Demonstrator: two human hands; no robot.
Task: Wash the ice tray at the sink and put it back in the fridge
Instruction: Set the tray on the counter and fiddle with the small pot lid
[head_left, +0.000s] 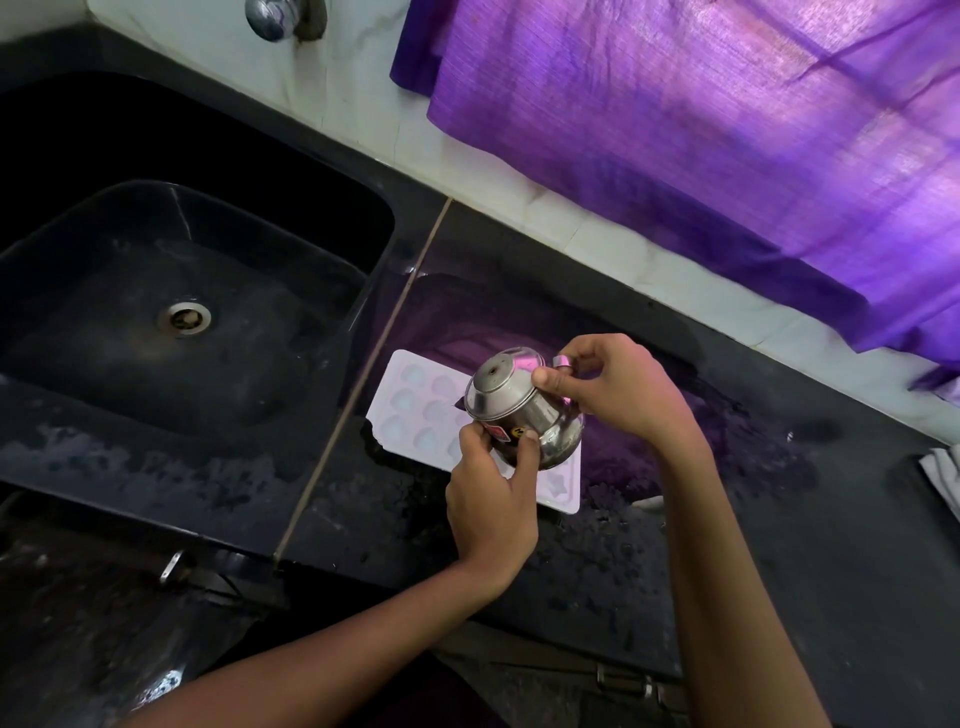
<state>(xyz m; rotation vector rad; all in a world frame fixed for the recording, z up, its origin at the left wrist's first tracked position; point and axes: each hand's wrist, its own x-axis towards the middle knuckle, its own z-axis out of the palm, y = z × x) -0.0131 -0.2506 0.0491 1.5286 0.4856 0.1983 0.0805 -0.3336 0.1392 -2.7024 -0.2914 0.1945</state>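
A dark stone counter (779, 519), wet in patches, runs beside a black sink (156, 291) under a purple curtain (727, 130), and on it, just right of the seam by the basin, lies the white ice tray (410, 400), flat, cups facing up. Its long axis runs from the far left, near the sink, toward the near right, and most of its near half is hidden by the small steel pot (519, 410) held tilted just above it. The pot's lip leans toward the tray — a pour into the cups looks like the step in hand, though no water shows. The left hand (493, 499) grips the pot's belly from below, thumb and fingers curled against the metal. The right hand (613, 389) pinches the pot's upper rim and handle loop. Neither hand touches the tray; both are clenched on the pot. The left hand hangs over the tray's near end, so it is the closer one for lifting the tray toward the basin at left — but first the pot has to go down
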